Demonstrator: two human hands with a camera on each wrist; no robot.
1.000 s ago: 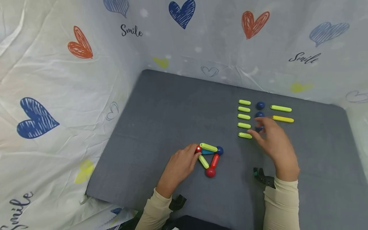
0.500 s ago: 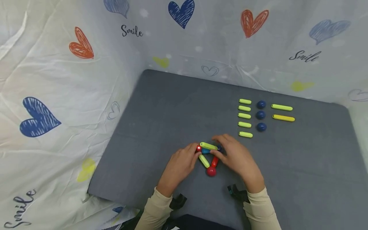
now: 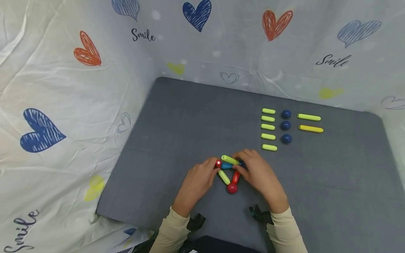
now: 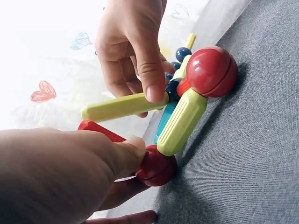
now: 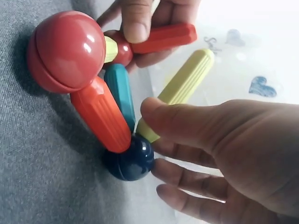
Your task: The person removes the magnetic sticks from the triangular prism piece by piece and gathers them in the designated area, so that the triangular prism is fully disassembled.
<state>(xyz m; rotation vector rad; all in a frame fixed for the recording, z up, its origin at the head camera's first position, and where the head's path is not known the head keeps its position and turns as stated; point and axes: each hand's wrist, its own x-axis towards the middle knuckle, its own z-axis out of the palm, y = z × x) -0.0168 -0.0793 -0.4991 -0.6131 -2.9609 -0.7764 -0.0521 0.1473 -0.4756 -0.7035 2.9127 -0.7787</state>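
Observation:
Magnetic sticks and balls form a triangle on the grey table. At its corners are a red ball (image 3: 232, 188) in front, a second red ball (image 4: 160, 167) at left and a dark blue ball (image 5: 131, 161) at right. Teal (image 5: 120, 91), red (image 5: 100, 114) and yellow-green (image 4: 183, 122) sticks join them. My left hand (image 3: 197, 182) pinches the left red ball, where another red stick (image 5: 166, 38) rises. With thumb and fingers, my right hand (image 3: 261, 175) grips the lower end of a raised yellow-green stick (image 5: 183, 83) at the blue ball.
Five is too many to list singly: several short yellow-green sticks (image 3: 268, 127) line up at back right. Beside them lie three blue balls (image 3: 285, 125), a longer yellow-green stick (image 3: 308, 117) and a yellow stick (image 3: 311, 129). A printed curtain (image 3: 202, 52) borders the table (image 3: 177, 133).
My right hand has moved left from the loose blue balls to the triangle and now grips the raised yellow-green stick, which has shifted slightly. My left hand stays at the left red ball.

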